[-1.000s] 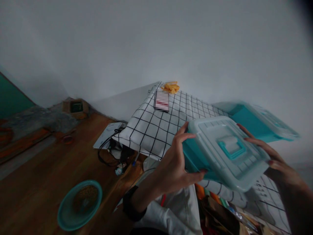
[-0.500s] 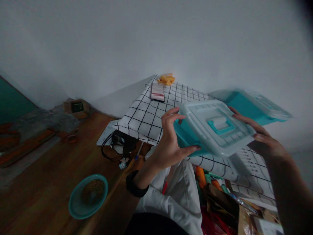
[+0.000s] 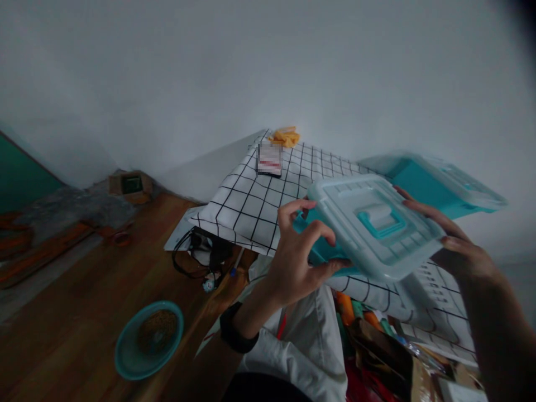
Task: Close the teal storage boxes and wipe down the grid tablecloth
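A small teal storage box (image 3: 322, 251) with a pale, nearly white lid (image 3: 360, 201) is held tilted above the table, its lid facing me. A teal-rimmed carry handle (image 3: 381, 220) lies flat in the lid's middle. My left hand (image 3: 299, 254) grips the box's left side, thumb along the lower edge and fingers bent at the upper corner and side. On the right, my right hand (image 3: 456, 240) clasps the lid's edge, with part of its fingers hidden behind the box. A second teal box (image 3: 439, 184) with a pale lid stands behind, near the wall.
A checked cloth (image 3: 251, 206) covers the table, bearing a small card-like box (image 3: 269, 159) and a yellow cloth (image 3: 286, 137). Below right are packed odds and ends (image 3: 377, 346). A teal basin (image 3: 149, 339) sits on the wooden floor at left, near a black strapped bag (image 3: 205, 245).
The index finger of my left hand has bent inward against the box's side. Box and both hands have shifted slightly down and to the right in view.
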`<state>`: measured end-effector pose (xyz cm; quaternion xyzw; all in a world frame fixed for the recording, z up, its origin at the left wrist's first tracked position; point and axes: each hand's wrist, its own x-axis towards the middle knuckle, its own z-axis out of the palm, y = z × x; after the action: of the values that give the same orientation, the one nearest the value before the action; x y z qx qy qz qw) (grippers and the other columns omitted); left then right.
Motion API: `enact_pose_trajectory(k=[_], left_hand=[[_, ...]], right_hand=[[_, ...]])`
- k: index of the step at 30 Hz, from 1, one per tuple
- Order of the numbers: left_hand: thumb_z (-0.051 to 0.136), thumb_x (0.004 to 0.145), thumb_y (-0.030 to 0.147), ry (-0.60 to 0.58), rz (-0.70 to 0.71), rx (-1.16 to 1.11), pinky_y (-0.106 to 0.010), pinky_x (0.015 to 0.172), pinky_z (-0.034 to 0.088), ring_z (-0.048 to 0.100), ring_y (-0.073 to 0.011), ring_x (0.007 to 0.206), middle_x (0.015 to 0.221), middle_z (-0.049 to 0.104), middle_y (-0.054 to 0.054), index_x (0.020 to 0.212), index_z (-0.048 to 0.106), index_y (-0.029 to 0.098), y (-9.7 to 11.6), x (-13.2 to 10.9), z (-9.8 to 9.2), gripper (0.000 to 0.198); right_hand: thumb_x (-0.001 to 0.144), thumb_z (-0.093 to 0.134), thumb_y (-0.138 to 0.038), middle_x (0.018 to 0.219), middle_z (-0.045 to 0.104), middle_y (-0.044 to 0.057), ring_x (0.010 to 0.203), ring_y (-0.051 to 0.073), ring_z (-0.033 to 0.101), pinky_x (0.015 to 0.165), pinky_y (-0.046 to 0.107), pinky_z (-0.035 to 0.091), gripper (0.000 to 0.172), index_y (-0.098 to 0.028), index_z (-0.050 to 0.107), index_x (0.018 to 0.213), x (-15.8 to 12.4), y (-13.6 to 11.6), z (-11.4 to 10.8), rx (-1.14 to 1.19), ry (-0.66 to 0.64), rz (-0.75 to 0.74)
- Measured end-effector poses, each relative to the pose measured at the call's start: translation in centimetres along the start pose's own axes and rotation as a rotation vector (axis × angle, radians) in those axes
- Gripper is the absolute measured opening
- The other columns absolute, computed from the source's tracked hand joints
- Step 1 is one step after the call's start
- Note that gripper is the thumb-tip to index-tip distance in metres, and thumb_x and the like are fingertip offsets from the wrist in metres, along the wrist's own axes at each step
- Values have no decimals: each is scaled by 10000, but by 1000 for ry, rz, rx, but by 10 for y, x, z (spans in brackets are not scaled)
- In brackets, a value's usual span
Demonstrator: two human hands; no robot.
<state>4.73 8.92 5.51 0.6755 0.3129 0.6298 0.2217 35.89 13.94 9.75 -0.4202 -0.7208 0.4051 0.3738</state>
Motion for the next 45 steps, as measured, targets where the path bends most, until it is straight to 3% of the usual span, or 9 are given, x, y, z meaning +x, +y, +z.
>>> enact_pose_trajectory(k=[4, 10, 20, 29, 37, 42, 45], left_hand=[[725, 753, 388, 67, 16, -67, -425, 1106, 366, 384, -254, 1300, 1273, 350, -55, 794, 564, 219, -2, -3, 4, 237], [768, 715, 290, 100, 35, -175, -397, 1107, 412, 433, -229, 1290, 1293, 380, -52, 755, 618, 205, -6, -4, 7, 177], [812, 664, 200, 202, -82, -30, -378, 1030, 471, 476, -248, 1268, 1158, 492, -41, 738, 649, 190, 12, -11, 7, 179], [774, 703, 172, 220, -41, -32, -500, 1089, 432, 447, -301, 1321, 1241, 510, -48, 771, 645, 219, 9, -14, 11, 154], [777, 704, 240, 198, -7, -112, -541, 1050, 458, 436, -309, 1307, 1151, 518, -30, 676, 626, 233, 9, -15, 11, 154], [743, 726, 285, 152, 62, -45, -647, 1086, 348, 506, -288, 1166, 1140, 549, -29, 661, 622, 262, 13, -14, 10, 140], [747, 723, 274, 140, 52, -30, -622, 1105, 340, 453, -299, 1221, 1161, 539, -33, 686, 626, 255, 15, -16, 10, 128]], right_hand=[[743, 631, -524, 1571, 258, -87, 1459, 313, 98, 1180, 445, 197, 540, -358, 598, 1256, 0, 1, 0, 18, 12, 8], [749, 616, -552, 1566, 269, -91, 1462, 308, 79, 1187, 445, 159, 554, -376, 581, 1273, 2, 2, -1, -28, -8, -18], [730, 573, -649, 1540, 301, -137, 1452, 362, 100, 1175, 561, 134, 562, -445, 568, 1254, 2, 0, 2, -98, 5, -19], [710, 575, -660, 1549, 275, -138, 1453, 377, 53, 1179, 564, 120, 598, -422, 563, 1258, 1, 0, 3, -58, 24, 3], [720, 561, -649, 1557, 256, -149, 1450, 377, 80, 1151, 594, 158, 584, -440, 553, 1266, 4, -1, 2, -78, -7, 24], [715, 559, -675, 1562, 244, -153, 1445, 390, 95, 1144, 594, 145, 626, -447, 525, 1297, 4, -1, -5, -134, -43, 50], [714, 576, -670, 1566, 232, -151, 1445, 389, 97, 1143, 589, 159, 621, -438, 539, 1288, 4, -4, -5, -119, -56, 55]])
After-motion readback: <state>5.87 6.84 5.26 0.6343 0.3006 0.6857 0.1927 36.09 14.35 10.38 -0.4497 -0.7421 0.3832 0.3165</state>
